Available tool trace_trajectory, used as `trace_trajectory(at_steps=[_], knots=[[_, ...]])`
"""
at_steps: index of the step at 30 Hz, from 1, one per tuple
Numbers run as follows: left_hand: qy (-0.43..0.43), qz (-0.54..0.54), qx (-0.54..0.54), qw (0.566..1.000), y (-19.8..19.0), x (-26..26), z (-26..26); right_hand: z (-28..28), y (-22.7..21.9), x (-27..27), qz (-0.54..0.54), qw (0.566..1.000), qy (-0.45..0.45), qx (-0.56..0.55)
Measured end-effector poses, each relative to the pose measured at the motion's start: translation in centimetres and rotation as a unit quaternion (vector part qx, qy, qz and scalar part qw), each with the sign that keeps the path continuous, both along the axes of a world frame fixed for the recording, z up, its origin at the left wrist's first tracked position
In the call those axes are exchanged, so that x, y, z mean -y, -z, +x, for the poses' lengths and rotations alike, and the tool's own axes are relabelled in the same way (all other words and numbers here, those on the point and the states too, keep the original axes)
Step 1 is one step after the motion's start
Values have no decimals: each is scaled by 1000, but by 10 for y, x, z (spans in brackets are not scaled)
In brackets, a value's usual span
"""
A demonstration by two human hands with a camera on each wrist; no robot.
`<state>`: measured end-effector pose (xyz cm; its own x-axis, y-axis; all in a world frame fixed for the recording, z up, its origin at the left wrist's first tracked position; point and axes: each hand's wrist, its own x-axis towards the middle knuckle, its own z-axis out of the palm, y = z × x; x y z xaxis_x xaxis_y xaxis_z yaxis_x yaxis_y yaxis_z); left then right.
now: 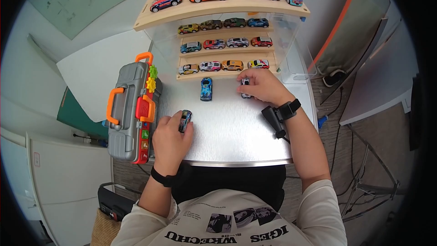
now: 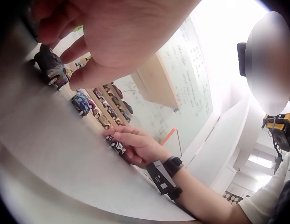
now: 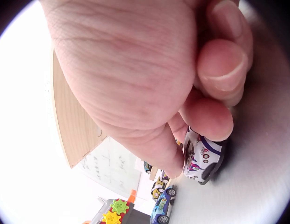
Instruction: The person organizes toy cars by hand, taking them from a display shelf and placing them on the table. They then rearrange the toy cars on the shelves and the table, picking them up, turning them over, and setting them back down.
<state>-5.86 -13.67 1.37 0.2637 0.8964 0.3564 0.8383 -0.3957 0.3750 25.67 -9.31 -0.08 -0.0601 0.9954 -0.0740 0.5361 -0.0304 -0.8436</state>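
Observation:
Near the front left of the metal table, my left hand (image 1: pixel 171 140) holds a dark, multicoloured toy car (image 1: pixel 185 121) between thumb and fingers. The left wrist view shows that dark car (image 2: pixel 52 67) with fingertips at its side. Farther back on the right, my right hand (image 1: pixel 264 85) pinches a white toy car (image 1: pixel 246 88) with purple and black graphics. Its printed side (image 3: pixel 201 156) shows in the right wrist view, thumb on one side and fingers on the other. A blue toy car (image 1: pixel 206 89) stands on the table between the hands, touched by neither.
A tiered wooden rack (image 1: pixel 182 54) behind the hands carries rows of small cars. Its top board (image 1: pixel 223 10) bears larger toy vehicles and dolls. A grey toy toolbox (image 1: pixel 123 114) with orange handles stands at the table's left. A transparent bin (image 1: pixel 298 70) is at the back right.

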Motion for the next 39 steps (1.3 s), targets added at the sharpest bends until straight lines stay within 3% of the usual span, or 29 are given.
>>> trace_trajectory(at_steps=[4,6,9,19,23,28,30,31,33,39], knots=[[-1,-4,1,1000,4,-3,-3,0,-2,2,30,999,-5,43],[-6,-9,6,1000,4,-3,-3,-1,-1,3,93,987,-10,129],[-1,12,25,1000,-2,-3,-3,-3,-8,5,72,986,-7,153],[-6,-25,33,999,-8,-15,8,-8,-14,8,92,983,-93,127],[-24,-23,13,999,-15,-35,22,-14,-22,11,80,987,-78,117],[-21,-119,-63,991,-8,-63,32,-19,-20,7,107,983,-65,137],[-22,-125,-68,990,-7,-70,36,-26,-21,7,169,956,-65,229],[-24,-132,-75,988,-7,-72,37,-30,-23,8,168,956,-64,233],[-24,-127,-81,988,-10,-78,40,-39,-28,9,160,921,-69,349],[-31,-112,-79,990,-7,-90,46,-52,-29,15,208,874,-101,427]])
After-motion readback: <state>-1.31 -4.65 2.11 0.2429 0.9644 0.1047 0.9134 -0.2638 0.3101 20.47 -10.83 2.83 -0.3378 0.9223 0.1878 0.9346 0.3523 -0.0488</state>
